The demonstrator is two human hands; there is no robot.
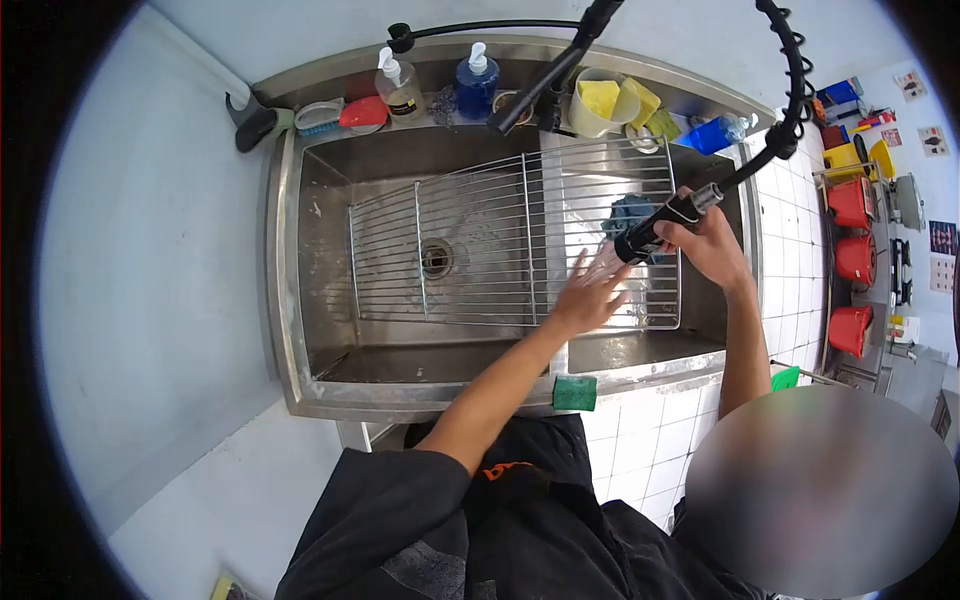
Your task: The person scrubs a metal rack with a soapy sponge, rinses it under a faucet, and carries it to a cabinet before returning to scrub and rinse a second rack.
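Note:
My right hand [708, 247] is wrapped round the black grip of a spray nozzle [645, 235], which hangs from a coiled black hose. The nozzle points down and left, towards my left hand [588, 298]. That hand has its fingers spread at the nozzle's mouth, over a wire rack [528, 240], and holds nothing visible; water seems to run over its fingers. The rack spans both basins of a metal sink [440, 398]. A dark blue-grey cloth [628, 213] lies under the rack beside the nozzle.
Along the back ledge stand a clear pump bottle [403, 100], a blue pump bottle [477, 88], a tub [592, 120] with yellow sponges and a lying blue bottle [712, 135]. A green scouring pad [574, 393] sits on the front rim. A blurred oval covers the lower right.

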